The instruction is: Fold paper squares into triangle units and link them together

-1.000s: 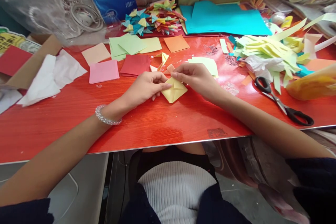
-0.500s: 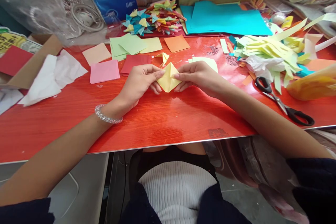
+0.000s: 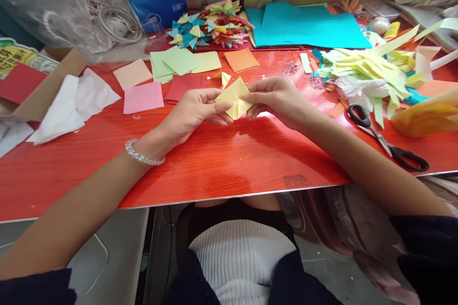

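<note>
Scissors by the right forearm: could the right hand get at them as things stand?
Probably yes. The scissors lie open on the red table just outside the right forearm, nothing on top of them. But the right hand is pinching the yellow folded paper with the left hand, so it must let go first.

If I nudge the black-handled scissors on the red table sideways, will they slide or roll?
The black-handled scissors lie flat, so probably slide, not roll. The glossy red table likely offers little grip. Their open blades may pivot when pushed.
</note>
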A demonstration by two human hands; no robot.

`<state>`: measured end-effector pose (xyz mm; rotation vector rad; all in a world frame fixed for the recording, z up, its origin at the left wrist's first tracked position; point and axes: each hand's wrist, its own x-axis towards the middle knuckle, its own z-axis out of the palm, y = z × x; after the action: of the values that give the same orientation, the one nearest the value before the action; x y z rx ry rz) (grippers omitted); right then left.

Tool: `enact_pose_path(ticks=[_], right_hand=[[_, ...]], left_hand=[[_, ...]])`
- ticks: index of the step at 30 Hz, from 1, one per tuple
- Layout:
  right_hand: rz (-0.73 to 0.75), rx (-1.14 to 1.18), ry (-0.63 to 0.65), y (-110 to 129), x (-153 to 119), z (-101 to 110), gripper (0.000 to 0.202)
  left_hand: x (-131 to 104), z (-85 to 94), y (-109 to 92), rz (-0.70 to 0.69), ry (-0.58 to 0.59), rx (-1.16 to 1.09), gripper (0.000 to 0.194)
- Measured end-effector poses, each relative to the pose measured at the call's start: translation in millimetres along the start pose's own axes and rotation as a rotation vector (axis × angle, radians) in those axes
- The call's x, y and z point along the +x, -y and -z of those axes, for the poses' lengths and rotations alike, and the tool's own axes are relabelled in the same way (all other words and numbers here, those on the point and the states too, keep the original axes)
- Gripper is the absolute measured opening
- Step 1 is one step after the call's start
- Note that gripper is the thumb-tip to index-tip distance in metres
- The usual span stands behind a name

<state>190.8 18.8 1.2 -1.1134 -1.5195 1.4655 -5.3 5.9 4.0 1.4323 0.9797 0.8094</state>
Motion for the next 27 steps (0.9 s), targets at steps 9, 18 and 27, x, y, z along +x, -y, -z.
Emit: enact_pose_path(ticks=[9, 18, 27], right_hand=[[-0.018, 0.065, 0.081, 2.8, -2.6, -1.6, 0.030], [-0.002, 0.071, 0.024, 0.1, -1.0, 1.7, 0.019], [0.007, 0.043, 0.056, 0.4, -1.8, 0.2, 0.016]], left_hand=[[2.5, 3.3, 8.8, -0.012, -0.059, -0.041, 0.023], [1.1, -0.2, 1.5, -0.016, -0.086, -0.034, 0.031], [-0.1, -0.9, 4.4, -0.055, -0.143, 0.010, 0.020]])
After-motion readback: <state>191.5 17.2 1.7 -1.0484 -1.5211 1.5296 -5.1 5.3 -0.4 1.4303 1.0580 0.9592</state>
